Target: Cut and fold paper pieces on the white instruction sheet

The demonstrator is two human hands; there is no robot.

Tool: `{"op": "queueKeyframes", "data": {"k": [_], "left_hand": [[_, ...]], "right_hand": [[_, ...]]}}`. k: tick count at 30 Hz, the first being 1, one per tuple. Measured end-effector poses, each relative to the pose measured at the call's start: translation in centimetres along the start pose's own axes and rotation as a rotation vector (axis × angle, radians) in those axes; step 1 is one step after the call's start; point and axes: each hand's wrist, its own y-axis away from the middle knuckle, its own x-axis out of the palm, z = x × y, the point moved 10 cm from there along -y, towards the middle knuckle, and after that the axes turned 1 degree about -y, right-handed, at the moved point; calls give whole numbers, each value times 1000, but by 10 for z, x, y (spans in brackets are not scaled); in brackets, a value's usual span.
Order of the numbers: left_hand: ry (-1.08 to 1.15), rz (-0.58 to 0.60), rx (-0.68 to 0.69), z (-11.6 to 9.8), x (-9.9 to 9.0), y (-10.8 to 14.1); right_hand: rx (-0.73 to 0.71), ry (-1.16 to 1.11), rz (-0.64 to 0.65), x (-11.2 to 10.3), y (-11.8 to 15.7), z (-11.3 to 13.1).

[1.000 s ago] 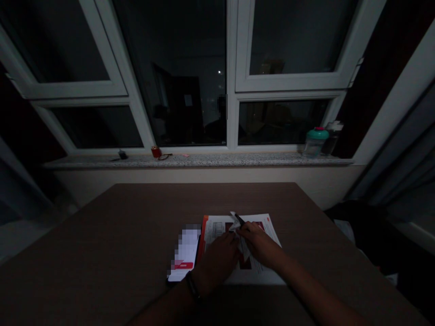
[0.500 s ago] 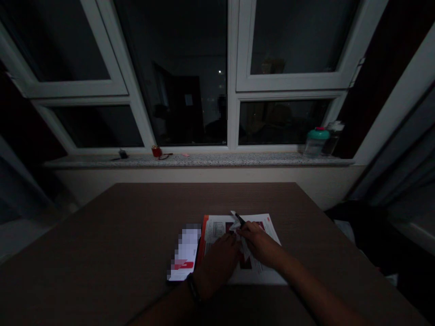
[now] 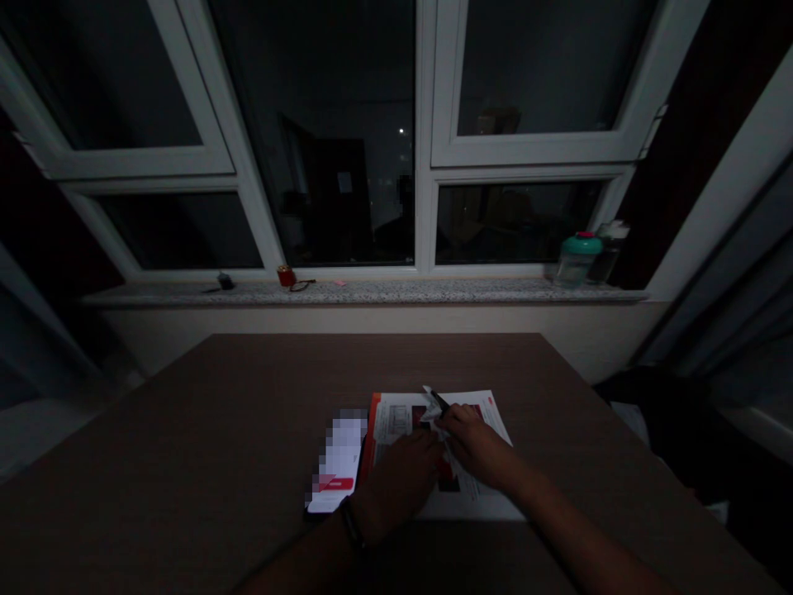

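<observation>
Head view, items at hand: one printed booklet [image 3: 467, 500], white pages with an orange edge along its left side, lying flat on one brown wooden table [image 3: 248, 430]. Hands, two, both bare and both over the booklet. Left hand [image 3: 405, 467], one: palm down on the page, fingers drawn together and pointing toward the right hand; whether they pinch anything cannot be told. Wristband [image 3: 352, 525], one, dark, on the left wrist. Right hand [image 3: 474, 438], one: fingers closed around one slim dark tool [image 3: 440, 402], which juts up and to the left from the grip above the upper part of the page; its exact kind is too dim to tell. White crumpled piece [image 3: 429, 416], one, at the tool and just by the fingertips of both hands. Phone [image 3: 339, 463], one, screen lit and partly masked, lying just left of the booklet. Beyond the table, one speckled windowsill [image 3: 384, 292] bearing: one small red container [image 3: 286, 277], one dark cord loop [image 3: 303, 286] beside it, one pink scrap [image 3: 340, 283], one small dark object [image 3: 225, 282], and two bottles, one green-lidded bottle [image 3: 577, 264] and one pale-capped bottle [image 3: 612, 240] beside it. White-framed window [image 3: 423, 215], one, with five dark panes.
</observation>
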Motion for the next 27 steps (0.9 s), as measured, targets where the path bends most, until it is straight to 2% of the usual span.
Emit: {"op": "queueKeyframes", "data": {"k": [3,8,18,23,27], "left_hand": [[26,-16,-42,5,-4,1],[-88,-79,-179,25,-9,3],[-186,-34,-216,36,-9,0],[-229,-52,-252,39,-10,0],[-215,-68,-206,35,-7,0]], "right_hand": [[1,17,5,0,0,0],[2,48,33,1,0,1],[-11,43,48,-1,0,5],[1,60,57,-2,1,6],[-4,68,49,0,0,4]]}}
